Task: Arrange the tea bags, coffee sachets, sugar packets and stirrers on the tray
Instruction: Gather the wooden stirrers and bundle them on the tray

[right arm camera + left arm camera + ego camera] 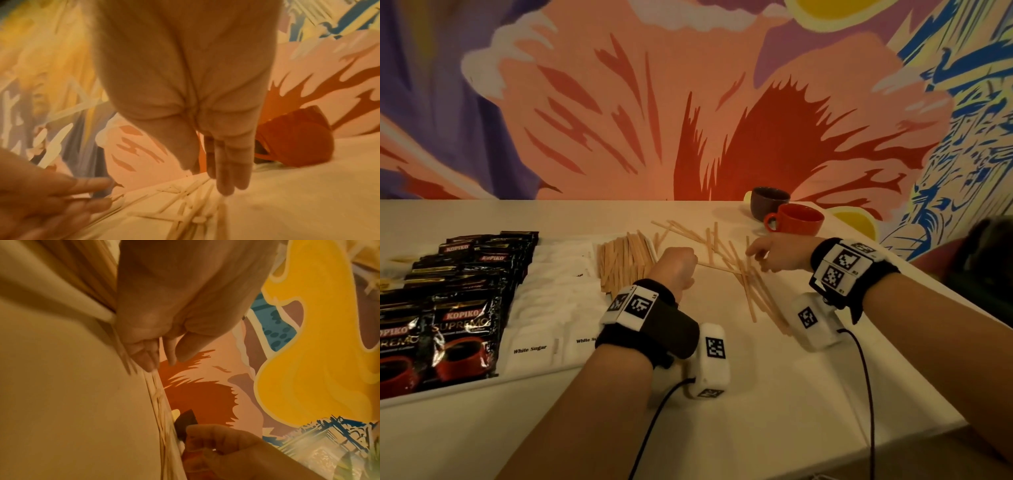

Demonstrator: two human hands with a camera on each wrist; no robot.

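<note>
A white tray (534,371) on the left holds black Kopiko coffee sachets (465,291), white sugar packets (541,308) and a neat stack of wooden stirrers (623,263). My left hand (678,265) sits at the stack's right edge with its fingers curled round a few stirrers (82,198); one sticks out to the right. Loose stirrers (743,274) lie scattered on the table beside the tray. My right hand (760,253) reaches down onto them, fingers (228,175) straight and tips touching the pile. No tea bags are clearly visible.
A red cup (796,219) and a dark cup (768,202) stand at the back of the white table (774,394), just beyond the loose stirrers. A painted wall rises behind. The table's right edge runs diagonally near my right forearm. Cables trail from both wrist units.
</note>
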